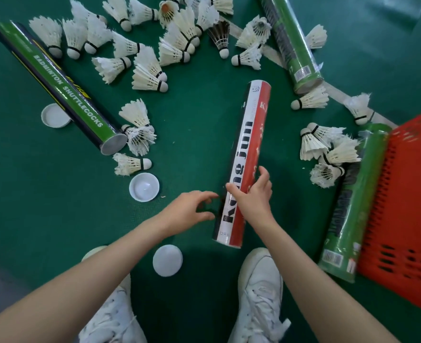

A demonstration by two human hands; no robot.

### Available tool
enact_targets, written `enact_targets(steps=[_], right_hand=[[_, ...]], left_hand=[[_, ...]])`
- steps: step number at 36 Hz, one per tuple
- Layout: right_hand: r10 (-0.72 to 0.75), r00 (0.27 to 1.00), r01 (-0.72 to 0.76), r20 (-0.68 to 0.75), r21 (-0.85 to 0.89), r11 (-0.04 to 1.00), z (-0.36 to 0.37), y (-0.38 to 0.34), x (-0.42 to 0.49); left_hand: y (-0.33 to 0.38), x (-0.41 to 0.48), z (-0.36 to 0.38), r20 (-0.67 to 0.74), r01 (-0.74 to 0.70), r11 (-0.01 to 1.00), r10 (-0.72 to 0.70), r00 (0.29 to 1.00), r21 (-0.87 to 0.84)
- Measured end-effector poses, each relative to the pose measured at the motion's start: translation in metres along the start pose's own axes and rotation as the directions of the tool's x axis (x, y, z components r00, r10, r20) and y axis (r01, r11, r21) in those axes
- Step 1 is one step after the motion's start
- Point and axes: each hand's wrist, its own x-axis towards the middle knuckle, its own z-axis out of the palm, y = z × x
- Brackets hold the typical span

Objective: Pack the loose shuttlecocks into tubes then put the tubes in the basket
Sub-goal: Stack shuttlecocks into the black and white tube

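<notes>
A red, white and black tube [247, 144] lies lengthwise on the green floor in the middle. My right hand [252, 196] grips its lower part, thumb on the left side and fingers over the right. My left hand [192, 210] hovers just left of the tube with loosely curled fingers and holds nothing. Several white shuttlecocks [147, 70] lie scattered across the top, and more shuttlecocks [325, 154] are heaped at the right. A green tube [63, 87] lies at the left, another green tube [288, 43] at the top right, a third green tube [348, 209] beside the red basket [402, 209].
White tube caps lie on the floor: one cap [144, 186] left of my hands, one cap [167, 260] between my shoes, one cap [55, 115] by the left green tube. My white shoes [257, 290] stand at the bottom. A white court line [273, 54] runs diagonally at the upper right.
</notes>
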Motion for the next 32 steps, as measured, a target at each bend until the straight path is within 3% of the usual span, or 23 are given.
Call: enact_targets(steps=[2,5,8,14,22,25,29,30,32], right_hand=[[-0.102,0.994,0.101,-0.034,-0.043,0.994,0.000,0.001,-0.006],[-0.249,0.967,0.238,-0.058,-0.148,0.960,0.005,0.004,-0.013],[-0.313,0.948,0.290,-0.052,-0.257,0.922,0.007,0.003,-0.015],[-0.356,0.934,0.325,-0.030,-0.340,0.883,0.014,0.004,-0.017],[-0.379,0.925,0.354,-0.032,-0.294,0.888,0.017,0.011,-0.021],[-0.375,0.925,0.348,-0.063,-0.258,0.901,0.016,0.010,-0.020],[-0.284,0.951,0.267,-0.124,-0.136,0.954,0.010,0.008,-0.018],[-0.252,0.960,0.240,-0.121,-0.102,0.965,0.009,0.008,-0.018],[-0.220,0.969,0.212,-0.110,-0.074,0.974,0.007,0.009,-0.016]], left_hand=[[-0.018,-0.011,-0.002,0.055,0.010,0.976,-0.023,0.998,0.219],[-0.039,-0.034,-0.007,0.189,-0.051,0.846,-0.060,0.980,0.530],[-0.052,-0.049,-0.005,0.208,-0.132,0.745,-0.010,0.978,0.654],[-0.070,-0.060,0.008,0.084,-0.102,0.846,0.068,0.994,0.523],[-0.074,-0.060,0.004,-0.068,0.139,0.949,-0.125,0.990,0.281],[-0.067,-0.052,0.000,-0.155,0.218,0.944,-0.184,0.971,0.246],[-0.053,-0.044,-0.006,-0.311,0.251,0.956,-0.194,0.930,0.153],[-0.049,-0.046,-0.007,-0.278,0.253,0.952,-0.199,0.940,0.172],[-0.043,-0.054,-0.006,-0.097,0.230,0.894,-0.208,0.973,0.384]])
